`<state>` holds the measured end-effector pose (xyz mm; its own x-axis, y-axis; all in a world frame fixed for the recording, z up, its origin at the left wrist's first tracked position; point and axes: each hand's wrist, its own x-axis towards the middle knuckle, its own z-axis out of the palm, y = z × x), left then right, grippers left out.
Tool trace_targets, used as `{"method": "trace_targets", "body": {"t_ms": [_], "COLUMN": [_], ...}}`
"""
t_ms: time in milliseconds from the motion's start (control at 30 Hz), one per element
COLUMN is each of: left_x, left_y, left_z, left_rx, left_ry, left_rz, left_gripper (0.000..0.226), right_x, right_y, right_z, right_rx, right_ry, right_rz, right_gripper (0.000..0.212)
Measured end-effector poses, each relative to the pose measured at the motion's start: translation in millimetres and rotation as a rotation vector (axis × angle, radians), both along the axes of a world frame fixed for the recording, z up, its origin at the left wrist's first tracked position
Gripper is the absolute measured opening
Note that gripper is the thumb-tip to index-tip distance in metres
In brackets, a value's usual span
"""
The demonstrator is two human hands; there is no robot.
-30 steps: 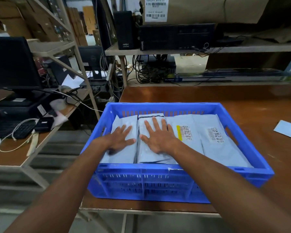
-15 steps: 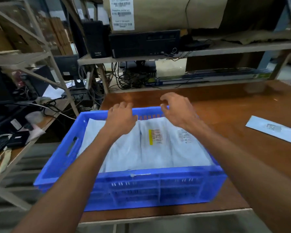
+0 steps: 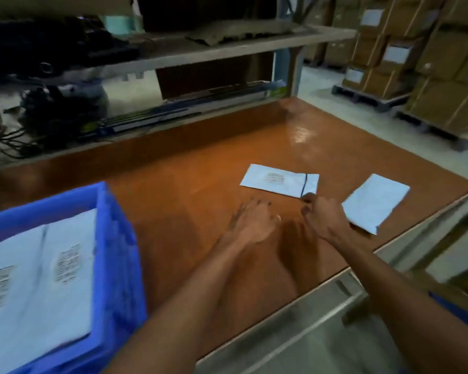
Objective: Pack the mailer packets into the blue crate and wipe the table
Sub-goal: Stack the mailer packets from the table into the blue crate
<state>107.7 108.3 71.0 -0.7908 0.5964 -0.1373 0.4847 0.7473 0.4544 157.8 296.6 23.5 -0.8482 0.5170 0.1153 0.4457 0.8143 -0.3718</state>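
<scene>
Mailer packets lay in two places: several were packed flat inside the blue crate [image 3: 114,252] at the near left, printed labels facing up, and two more waited loose on the brown surface [image 3: 189,190] to the right. The labelled loose packet [image 3: 278,180] lay flat toward the middle, with a dark stripe across its right end. The plain loose packet [image 3: 376,202] lay near the right edge, just beside the person's right hand [image 3: 323,220]. That hand was curled, thumb and fingers drawn together at the near right corner of the labelled packet, seemingly about to pinch it up; whether it already gripped the corner could not be told. The left hand [image 3: 251,225] hovered low over bare surface between the crate and the packets, fingers spread and holding nothing, blurred by motion. Both arms reached forward from the bottom of the view, probably so each hand could gather one packet for the crate. No cloth was visible, so the wiping appeared not yet begun. Behind the surface ran a metal shelf [image 3: 227,47] with dark equipment, and stacked cardboard boxes [image 3: 430,63] stood on pallets at the far right.
</scene>
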Motion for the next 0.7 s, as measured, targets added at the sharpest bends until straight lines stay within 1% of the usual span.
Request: {"method": "trace_targets", "body": {"t_ms": [100,167,300,367,433,500,633,700], "left_x": [-26.1,-39.6,-65.4,-75.3,-81.0,-85.9,-87.3,-81.7], "left_y": [75.3,116.0,180.8,199.2,201.6,195.3,162.2,133.3], "left_z": [-43.3,-58.7,-82.3,-96.1,-106.7,-114.5,-111.2,-105.2], "left_rx": [-0.059,-0.106,-0.140,-0.179,-0.229,-0.257,-0.230,-0.201], "left_ry": [-0.013,0.011,0.066,0.023,0.013,0.040,0.111,0.107], "left_rz": [-0.039,-0.034,0.003,0.012,-0.013,-0.047,-0.118,-0.131], "left_gripper": [0.063,0.068,0.072,0.074,0.073,0.068,0.058,0.053], "right_x": [16.1,21.6,20.5,13.2,2.2,-6.4,-4.4,-0.1], "right_y": [70.5,111.2,161.1,169.6,170.7,166.8,148.7,132.1], "right_z": [-11.6,-21.4,-53.3,-68.9,-74.8,-76.9,-78.9,-75.4], "right_rx": [0.134,0.178,0.124,0.093,0.060,0.042,0.059,0.056], "right_ry": [-0.005,-0.033,-0.196,-0.199,-0.213,-0.258,-0.225,-0.233], "right_rz": [-0.106,-0.164,-0.221,-0.194,-0.127,-0.055,0.052,0.155], "right_gripper": [0.029,0.031,0.051,0.055,0.059,0.061,0.064,0.065]}}
